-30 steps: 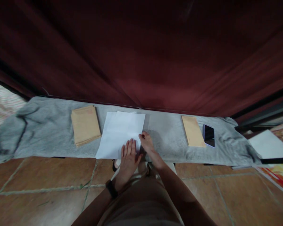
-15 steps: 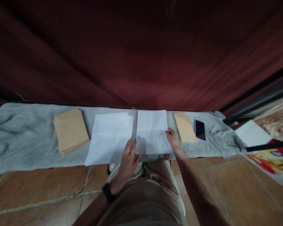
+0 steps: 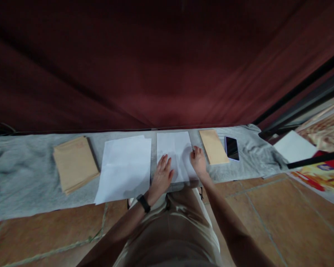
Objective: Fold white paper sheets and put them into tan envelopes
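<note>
A single white sheet [image 3: 174,148] lies on the grey cloth [image 3: 22,174] in front of me. My left hand [image 3: 161,177] rests flat on the sheet's lower left part, fingers stretched out. At the sheet's right edge, my right hand [image 3: 198,162] presses down with its fingers curled on the paper. A stack of white paper [image 3: 125,165] lies just left of the sheet. A lone brown envelope [image 3: 213,146] lies just right of my right hand.
A pile of brown envelopes [image 3: 74,163] sits at the left of the cloth. A dark phone [image 3: 232,148] lies beside the lone envelope. A dark red curtain [image 3: 156,63] hangs behind. More white paper [image 3: 294,146] lies far right. Tiled floor [image 3: 281,218] is below.
My right hand pulled one sheet off the white stack and moved it right. Both hands now rest on it, the left one shifted from the stack to the sheet.
</note>
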Demonstrator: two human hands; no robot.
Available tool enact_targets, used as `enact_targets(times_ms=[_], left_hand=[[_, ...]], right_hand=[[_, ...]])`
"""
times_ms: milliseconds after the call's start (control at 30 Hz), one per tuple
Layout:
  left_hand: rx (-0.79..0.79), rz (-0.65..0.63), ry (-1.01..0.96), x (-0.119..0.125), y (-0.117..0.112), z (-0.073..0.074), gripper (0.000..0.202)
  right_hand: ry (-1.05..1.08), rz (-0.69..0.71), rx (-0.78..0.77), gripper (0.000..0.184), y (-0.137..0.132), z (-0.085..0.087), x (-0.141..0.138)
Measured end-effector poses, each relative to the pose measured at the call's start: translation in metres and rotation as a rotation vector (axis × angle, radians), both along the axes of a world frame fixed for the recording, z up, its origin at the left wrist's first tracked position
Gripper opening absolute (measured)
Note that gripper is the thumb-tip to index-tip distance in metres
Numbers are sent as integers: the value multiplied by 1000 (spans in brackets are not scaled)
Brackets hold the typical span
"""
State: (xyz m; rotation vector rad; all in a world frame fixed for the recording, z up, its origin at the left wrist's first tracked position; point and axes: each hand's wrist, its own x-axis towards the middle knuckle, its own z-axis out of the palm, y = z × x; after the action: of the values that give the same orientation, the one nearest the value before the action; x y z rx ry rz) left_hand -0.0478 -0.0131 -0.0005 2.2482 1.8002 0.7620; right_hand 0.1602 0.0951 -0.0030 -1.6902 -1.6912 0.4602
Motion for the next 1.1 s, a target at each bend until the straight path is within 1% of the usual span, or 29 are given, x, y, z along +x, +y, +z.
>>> enact_targets(times_ms=[67,100,200,300,367,467,567,700,767,800,833,933,967,1033,1100], left_hand=[[-16,-8,53,6,19,2,56],[-24,-13,77,9,28,3,55],[-53,-35,139,16,55,4,55],[-85,-34,184,18,74,2,55],[-79,-11,192,16,79,-1,56],[-50,54,188,11,78,-8,58],[-38,137,194,7,70,-13,61],[-23,181,190,4,61,-14,62],[-12,174,185,3,58,-12,59],[-8,168,185,3,57,-11,58],[-5,163,185,3,57,-10,57],[-5,144,197,2,57,-8,55],[-5,139,200,2,57,-8,55],[-6,139,198,2,58,-8,55],[-6,146,189,2,58,-8,55]], right_hand=[[-90,89,90,48,-9,3,-11],[-110,156,105,49,-13,4,-17],[-197,312,78,50,-26,1,-37],[-295,357,34,50,-34,-6,-47],[-331,357,29,51,-37,-10,-48],[-354,354,41,52,-38,-15,-43],[-365,323,47,53,-30,-17,-30],[-354,215,48,54,-3,-14,-15],[-357,174,39,55,12,-10,-19],[-365,177,34,55,18,-8,-24],[-374,208,31,55,24,-7,-32],[-412,439,48,51,36,-6,-61],[-431,497,55,50,39,-7,-69],[-462,532,61,49,46,-9,-80],[-481,495,55,50,55,-10,-82]])
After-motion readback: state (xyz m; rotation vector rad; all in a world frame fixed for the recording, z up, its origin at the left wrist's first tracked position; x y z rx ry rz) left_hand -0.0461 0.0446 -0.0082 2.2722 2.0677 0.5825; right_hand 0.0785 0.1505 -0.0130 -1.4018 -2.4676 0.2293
